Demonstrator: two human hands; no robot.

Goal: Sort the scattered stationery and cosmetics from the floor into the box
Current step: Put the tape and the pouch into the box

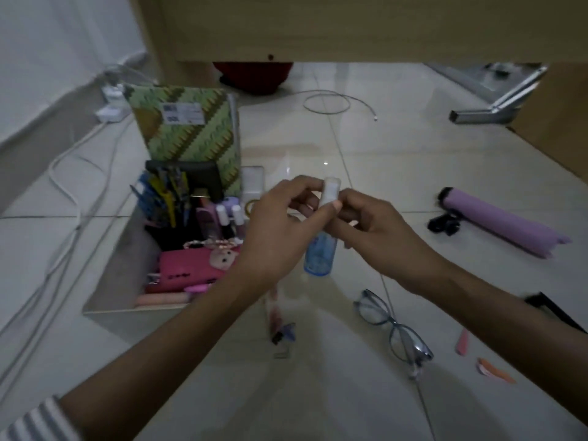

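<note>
While our left hand (280,224) and right hand (375,230) pinch the blue bottle (319,253) at its white cap (331,192), fingers clamped, we hold it just right of the box (108,300).

Floor (397,173): glossy pale tiles, smooth, reflective. Spray bottle (319,254) above floor: clear blue plastic, translucent white cap. Box (108,308) left of bottle: matt cardboard-like wall. Inside box, pencil case (187,270): pink, soft-looking. Notebook (191,135) behind box: patterned green paper cover. Glasses (393,329) right of box: translucent plastic frame. Desk panel (350,27) above: pale matt wood-look.
</note>
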